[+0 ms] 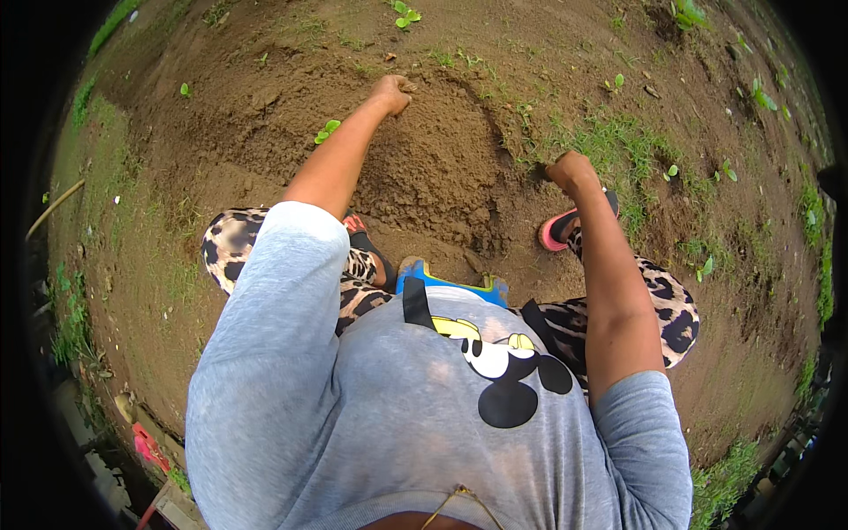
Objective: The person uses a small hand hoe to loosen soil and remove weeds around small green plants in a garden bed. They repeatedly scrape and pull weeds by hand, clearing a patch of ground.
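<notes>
My left hand (391,95) is over the far part of a patch of loose, crumbly brown soil (430,159), its fingers bent down towards the dirt. Whether anything lies between those fingertips is too small to tell. At the patch's right edge, beside short grass (623,142), my right hand (573,172) is low with its fingers curled. Something dark, perhaps a clod or a hollow, shows at its fingertips, and I cannot tell if it is held. A small green seedling (326,131) stands left of my left forearm.
Between my knees is a blue plastic object (457,288) with a yellow-green edge, partly hidden by my shirt. More seedlings grow around, such as a leafy one (407,16) beyond the loose soil and another (671,172) at right. A stick (56,209) lies far left.
</notes>
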Available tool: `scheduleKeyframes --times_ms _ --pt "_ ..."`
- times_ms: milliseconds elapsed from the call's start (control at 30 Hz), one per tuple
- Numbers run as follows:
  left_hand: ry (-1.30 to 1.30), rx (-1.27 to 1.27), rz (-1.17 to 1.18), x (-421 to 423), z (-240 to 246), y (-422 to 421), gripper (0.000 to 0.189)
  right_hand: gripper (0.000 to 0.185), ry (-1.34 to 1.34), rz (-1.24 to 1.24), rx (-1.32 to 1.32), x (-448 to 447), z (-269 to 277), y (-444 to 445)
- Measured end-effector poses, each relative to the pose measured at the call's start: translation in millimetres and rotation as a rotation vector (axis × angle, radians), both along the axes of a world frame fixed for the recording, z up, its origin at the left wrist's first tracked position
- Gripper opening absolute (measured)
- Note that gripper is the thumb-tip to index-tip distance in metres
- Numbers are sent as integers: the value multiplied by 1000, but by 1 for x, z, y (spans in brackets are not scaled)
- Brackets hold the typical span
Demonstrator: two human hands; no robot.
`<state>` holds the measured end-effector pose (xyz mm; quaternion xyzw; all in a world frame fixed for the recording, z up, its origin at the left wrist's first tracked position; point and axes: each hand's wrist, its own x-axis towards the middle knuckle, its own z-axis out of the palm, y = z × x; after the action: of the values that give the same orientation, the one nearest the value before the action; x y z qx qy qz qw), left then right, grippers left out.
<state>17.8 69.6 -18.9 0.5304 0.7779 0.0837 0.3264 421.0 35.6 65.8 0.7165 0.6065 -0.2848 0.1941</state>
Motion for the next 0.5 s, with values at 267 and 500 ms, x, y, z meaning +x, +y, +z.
scheduleKeyframes --times_ms 267,500 --pt "-28 -5 118 -151 139 -42 64 30 29 95 -63 -4 -32 -3" --pt "-60 -222 375 -288 192 -167 38 31 -93 511 -198 3 -59 18"
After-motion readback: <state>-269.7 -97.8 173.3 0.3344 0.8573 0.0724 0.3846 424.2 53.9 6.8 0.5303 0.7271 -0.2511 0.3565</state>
